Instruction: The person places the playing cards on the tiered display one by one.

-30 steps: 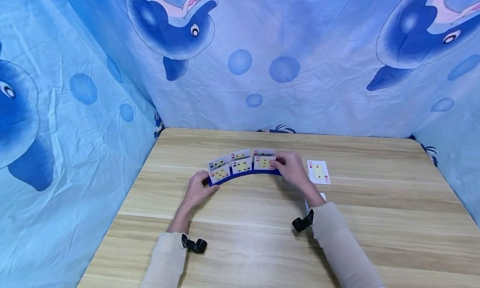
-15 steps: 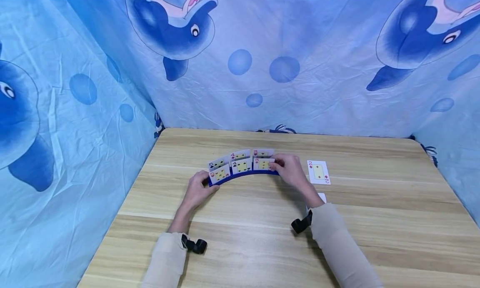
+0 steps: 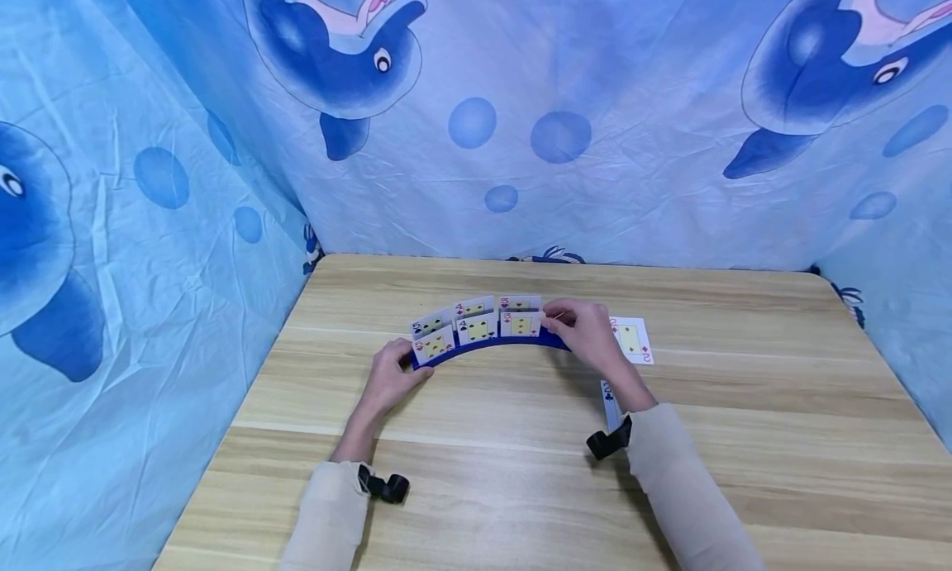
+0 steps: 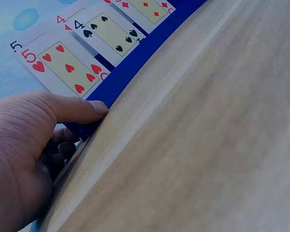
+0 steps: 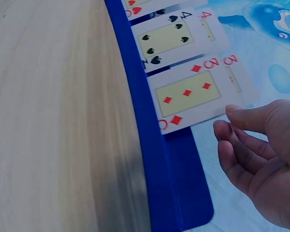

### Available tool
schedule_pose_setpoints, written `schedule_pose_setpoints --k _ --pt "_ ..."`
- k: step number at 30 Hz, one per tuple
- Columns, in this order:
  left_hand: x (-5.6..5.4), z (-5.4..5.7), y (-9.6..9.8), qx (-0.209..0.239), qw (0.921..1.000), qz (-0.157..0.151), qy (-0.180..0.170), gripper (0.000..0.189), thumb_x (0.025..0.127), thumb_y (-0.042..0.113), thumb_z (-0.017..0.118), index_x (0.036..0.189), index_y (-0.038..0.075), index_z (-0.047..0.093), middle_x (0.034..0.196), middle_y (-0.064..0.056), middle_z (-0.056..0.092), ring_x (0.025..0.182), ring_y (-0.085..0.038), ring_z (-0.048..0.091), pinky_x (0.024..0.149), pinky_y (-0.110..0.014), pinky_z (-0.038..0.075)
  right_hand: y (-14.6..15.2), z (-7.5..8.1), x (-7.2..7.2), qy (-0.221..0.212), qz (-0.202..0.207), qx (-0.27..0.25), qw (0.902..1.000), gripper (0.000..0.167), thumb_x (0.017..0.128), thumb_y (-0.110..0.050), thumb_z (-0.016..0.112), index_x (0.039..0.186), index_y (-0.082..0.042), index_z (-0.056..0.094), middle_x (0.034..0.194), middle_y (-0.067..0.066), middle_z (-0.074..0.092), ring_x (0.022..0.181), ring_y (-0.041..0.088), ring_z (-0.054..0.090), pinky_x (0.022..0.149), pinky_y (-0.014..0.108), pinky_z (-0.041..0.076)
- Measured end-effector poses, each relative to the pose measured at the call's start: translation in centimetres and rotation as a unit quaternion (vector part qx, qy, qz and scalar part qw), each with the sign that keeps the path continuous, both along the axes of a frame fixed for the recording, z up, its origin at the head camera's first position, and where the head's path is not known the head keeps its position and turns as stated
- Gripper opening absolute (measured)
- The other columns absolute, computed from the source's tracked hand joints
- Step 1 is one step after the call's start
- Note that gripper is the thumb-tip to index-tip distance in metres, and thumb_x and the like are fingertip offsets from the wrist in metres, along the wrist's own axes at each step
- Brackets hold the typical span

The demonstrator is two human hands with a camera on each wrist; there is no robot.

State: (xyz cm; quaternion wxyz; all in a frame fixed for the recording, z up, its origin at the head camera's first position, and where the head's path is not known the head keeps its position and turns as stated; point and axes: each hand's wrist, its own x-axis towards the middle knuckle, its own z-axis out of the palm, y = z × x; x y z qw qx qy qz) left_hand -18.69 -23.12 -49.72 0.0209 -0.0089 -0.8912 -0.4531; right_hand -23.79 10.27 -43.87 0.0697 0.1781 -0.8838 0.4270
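A curved blue card holder point(image 3: 476, 348) holds two rows of upright playing cards. Its front row has the five of hearts point(image 4: 63, 70), four of spades point(image 4: 108, 34) and three of diamonds point(image 5: 186, 94); behind them stand a black five point(image 3: 431, 323), a red four point(image 3: 473, 306) and a red three point(image 3: 520, 303). My left hand point(image 3: 394, 374) grips the holder's left end, thumb on the front and fingers curled behind. Beside the three of diamonds' right edge is my right hand point(image 3: 587, 333), fingers loosely bent with nothing between them; whether the thumb touches the card I cannot tell.
A two of diamonds point(image 3: 632, 341) lies face up on the wooden table point(image 3: 476, 472), partly behind my right hand. Under the right forearm lies a black two point(image 3: 610, 406), mostly covered. Blue dolphin-print cloth point(image 3: 506, 59) hangs around the table's back and sides.
My right hand has let go of the three of diamonds and shifted slightly right. That card now stands in the front row. More of the black two shows; the left hand stays put.
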Motion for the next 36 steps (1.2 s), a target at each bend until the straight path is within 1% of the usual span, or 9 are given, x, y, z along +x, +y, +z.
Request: schedule_pose_setpoints --k 5,11,13,16,20,23,28,31,36 --pt "0.1 0.1 -0.1 -0.004 1.0 0.001 0.003 0.039 0.081 0.008 0.078 0.117 -0.005 0.068 0.117 -0.021 0.066 0.112 -0.034 0.059 0.098 -0.044 0.049 0.9 0.6 0.4 0.01 -0.009 0.003 0.9999 0.021 0.092 -0.011 0.071 0.112 -0.006 0.074 0.104 0.014 0.076 0.088 0.025 0.073 0.078 0.042 0.061" --pt "0.1 0.2 -0.2 -0.009 1.0 -0.001 0.003 0.04 0.082 0.009 0.078 0.117 -0.005 0.067 0.118 -0.022 0.065 0.113 -0.035 0.059 0.099 -0.047 0.049 2.3 1.1 1.0 0.007 -0.025 0.014 0.9996 0.022 0.094 -0.013 0.069 0.113 -0.003 0.073 0.105 0.015 0.076 0.086 0.027 0.073 0.077 0.042 0.06" --pt "0.0 0.2 -0.2 -0.009 0.9999 -0.001 0.007 0.039 0.081 0.009 0.078 0.117 -0.005 0.068 0.118 -0.022 0.066 0.113 -0.035 0.059 0.099 -0.048 0.049 3.0 1.2 1.2 0.008 -0.033 0.019 0.9993 0.022 0.094 -0.014 0.069 0.113 -0.003 0.073 0.105 0.015 0.076 0.085 0.027 0.073 0.075 0.039 0.06" --pt "0.0 0.1 -0.1 -0.007 0.9999 0.0 0.008 0.039 0.08 0.008 0.079 0.116 -0.005 0.068 0.117 -0.022 0.066 0.112 -0.035 0.059 0.099 -0.048 0.049 4.2 1.2 1.4 0.011 -0.044 0.02 0.9988 0.02 0.094 -0.013 0.068 0.111 -0.004 0.073 0.105 0.016 0.076 0.084 0.027 0.072 0.072 0.031 0.058" --pt "0.0 -0.1 -0.1 -0.002 1.0 0.002 0.002 0.04 0.08 0.007 0.079 0.117 -0.004 0.068 0.118 -0.022 0.066 0.112 -0.035 0.06 0.101 -0.05 0.049 6.0 1.0 1.8 0.019 -0.066 0.024 0.9974 0.018 0.093 -0.012 0.069 0.109 -0.005 0.074 0.105 0.016 0.076 0.083 0.027 0.071 0.068 0.021 0.053" --pt "-0.1 -0.2 -0.1 0.0 1.0 0.003 0.0 0.04 0.08 0.007 0.079 0.117 -0.004 0.068 0.119 -0.022 0.066 0.113 -0.035 0.06 0.101 -0.05 0.049 7.3 0.7 2.0 0.021 -0.084 0.027 0.9958 0.018 0.093 -0.012 0.07 0.108 -0.004 0.074 0.104 0.016 0.076 0.083 0.028 0.071 0.066 0.019 0.051" --pt "0.0 -0.2 -0.2 -0.005 1.0 0.001 0.004 0.04 0.08 0.007 0.078 0.117 -0.005 0.068 0.117 -0.022 0.067 0.111 -0.035 0.06 0.1 -0.05 0.049 9.2 0.2 2.3 0.001 -0.108 0.041 0.9934 0.021 0.094 -0.014 0.069 0.111 -0.003 0.072 0.106 0.017 0.075 0.087 0.03 0.07 0.067 0.021 0.051" --pt "0.0 -0.1 -0.2 -0.008 0.9999 0.001 0.009 0.039 0.08 0.006 0.079 0.115 -0.005 0.068 0.116 -0.023 0.067 0.111 -0.036 0.06 0.1 -0.051 0.049 10.1 -0.2 2.6 -0.013 -0.113 0.049 0.9923 0.023 0.095 -0.015 0.068 0.114 -0.002 0.071 0.108 0.018 0.074 0.09 0.031 0.069 0.071 0.024 0.051" --pt "0.1 0.0 -0.1 -0.008 0.9999 -0.002 0.011 0.04 0.08 0.007 0.079 0.116 -0.005 0.068 0.117 -0.023 0.067 0.111 -0.036 0.06 0.101 -0.051 0.049 11.3 -0.9 2.9 -0.04 -0.116 0.052 0.991 0.027 0.094 -0.016 0.068 0.117 -0.001 0.069 0.111 0.02 0.072 0.094 0.032 0.066 0.071 0.023 0.049"
